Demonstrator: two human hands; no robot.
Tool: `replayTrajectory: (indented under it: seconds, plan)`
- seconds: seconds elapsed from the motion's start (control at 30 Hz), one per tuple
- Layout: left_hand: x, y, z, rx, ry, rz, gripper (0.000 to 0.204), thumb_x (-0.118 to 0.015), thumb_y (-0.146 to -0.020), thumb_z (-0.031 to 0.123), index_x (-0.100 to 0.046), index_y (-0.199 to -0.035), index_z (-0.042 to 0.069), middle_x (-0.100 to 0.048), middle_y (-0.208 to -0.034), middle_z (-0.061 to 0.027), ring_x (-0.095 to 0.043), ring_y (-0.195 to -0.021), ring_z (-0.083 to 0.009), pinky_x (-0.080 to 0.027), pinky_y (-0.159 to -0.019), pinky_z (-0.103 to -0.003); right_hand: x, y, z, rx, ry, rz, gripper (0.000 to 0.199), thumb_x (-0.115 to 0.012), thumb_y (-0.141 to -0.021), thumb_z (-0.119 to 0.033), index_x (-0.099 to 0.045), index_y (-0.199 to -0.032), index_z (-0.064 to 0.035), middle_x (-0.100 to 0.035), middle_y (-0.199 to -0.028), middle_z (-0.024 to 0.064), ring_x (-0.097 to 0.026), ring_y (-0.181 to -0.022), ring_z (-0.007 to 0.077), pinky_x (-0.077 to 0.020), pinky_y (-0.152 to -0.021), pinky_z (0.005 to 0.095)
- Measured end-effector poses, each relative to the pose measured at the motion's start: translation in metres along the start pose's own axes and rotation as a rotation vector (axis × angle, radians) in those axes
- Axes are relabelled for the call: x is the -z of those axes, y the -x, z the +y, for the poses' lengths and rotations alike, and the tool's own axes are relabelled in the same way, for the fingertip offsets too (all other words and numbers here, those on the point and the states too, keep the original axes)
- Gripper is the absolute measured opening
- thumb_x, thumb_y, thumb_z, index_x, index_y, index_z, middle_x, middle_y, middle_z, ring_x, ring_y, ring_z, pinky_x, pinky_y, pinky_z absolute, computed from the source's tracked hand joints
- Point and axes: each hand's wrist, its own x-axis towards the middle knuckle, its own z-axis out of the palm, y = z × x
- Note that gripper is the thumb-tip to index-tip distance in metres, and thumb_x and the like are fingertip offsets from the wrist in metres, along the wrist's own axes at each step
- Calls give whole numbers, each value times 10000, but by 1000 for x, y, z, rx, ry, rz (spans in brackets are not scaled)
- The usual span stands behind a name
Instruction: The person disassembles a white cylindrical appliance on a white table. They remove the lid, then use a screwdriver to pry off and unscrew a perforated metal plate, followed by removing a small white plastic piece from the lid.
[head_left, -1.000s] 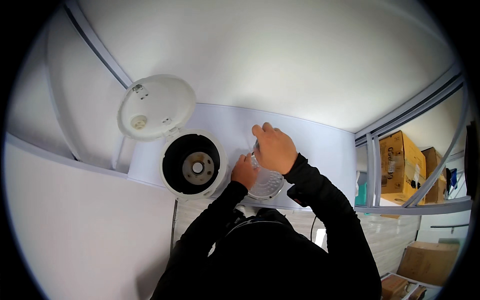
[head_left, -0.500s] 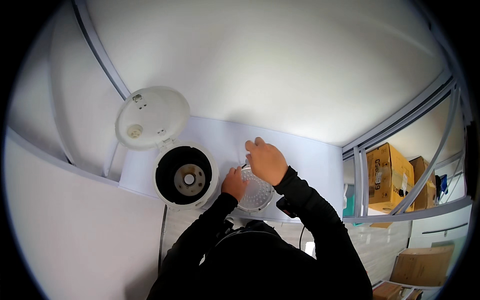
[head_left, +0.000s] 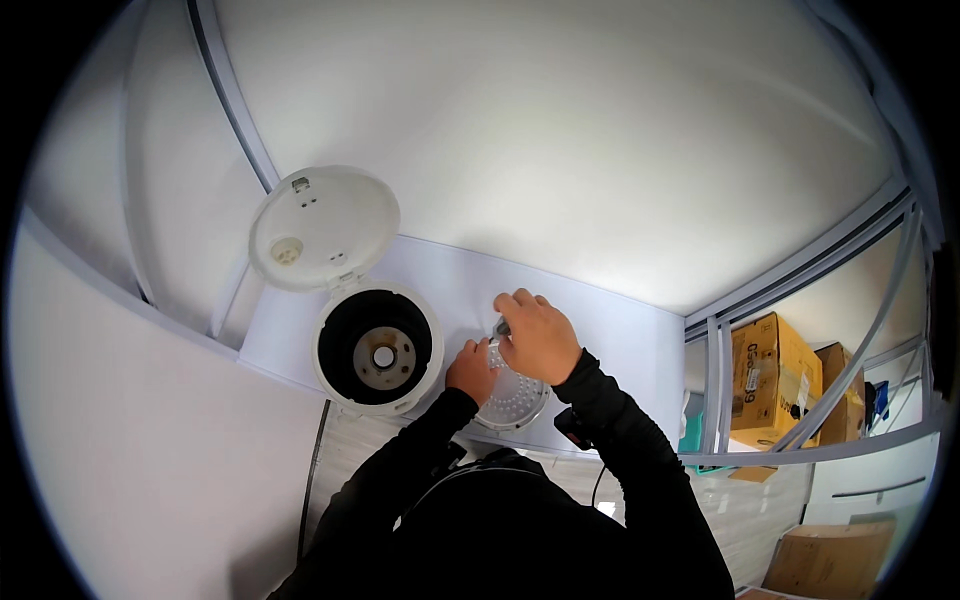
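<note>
Right hand [head_left: 540, 337] has fingers curled around a grey bit [head_left: 502, 328]; left hand [head_left: 472, 371] has them bent at the rim of a disc [head_left: 519, 395], can't tell if gripping. It's round, pale, kinda shiny, dotty, on the white table [head_left: 630, 350] beside the cooker [head_left: 429, 352].

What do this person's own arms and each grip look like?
Long, wrinkled black fabric sleeves cover both arms to the wrists. The left grip and right grip are ungloved. A small, dark, boxy device shows beside the right forearm, a thin black cable below; whether they connect is unclear.
</note>
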Motion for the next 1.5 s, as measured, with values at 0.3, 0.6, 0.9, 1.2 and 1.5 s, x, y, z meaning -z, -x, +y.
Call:
replayTrajectory:
  seconds: [0.3, 0.6, 0.9, 1.2, 1.5]
  plan:
    - [1, 2, 6, 43, -51, 28, 579, -809, -858, 245, -562, -1360, 95, -595, -1216, -144, -635, -1140, -377, -556, -903, -498, -2, 1, 4, 145, 27, -29, 240, -749, -873, -149, -616, -1049, -54, -612, -965, 191, -664, -815, 408, -542, -703, 474]
    - [1, 0, 8, 84, -69, -11, 604, -775, -859, 283, -551, -1395, 116, -597, -1220, -137, -640, -1129, -374, -554, -903, -515, -6, -5, 25, 274, -166, 56, 282, -755, -873, -154, -607, -1098, -70, -630, -979, 158, -667, -831, 400, -548, -713, 468]
    - [-2, -5, 4, 79, -66, -20, 581, -748, -854, 287, -556, -1375, 115, -598, -1234, -145, -647, -1127, -380, -554, -912, -515, -12, 2, 24, 89, -19, 50, 293, -758, -861, -138, -586, -1088, -72, -627, -989, 170, -662, -843, 416, -546, -713, 481]
    - [3, -5, 5, 76, -46, -38, 620, -771, -838, 282, -534, -1384, 109, -594, -1284, -168, -627, -1165, -395, -540, -942, -513, -11, 0, 22, -96, 19, -32, 296, -725, -861, -157, -575, -1096, -58, -638, -937, 188, -671, -735, 415, -539, -636, 514]
    - [3, -6, 0, 52, -43, -44, 621, -732, -833, 284, -530, -1391, 100, -583, -1263, -164, -641, -1135, -395, -544, -920, -527, 1, -2, 15, -165, 75, -74, 306, -705, -839, -118, -610, -1127, -74, -644, -949, 177, -679, -764, 401, -555, -675, 488]
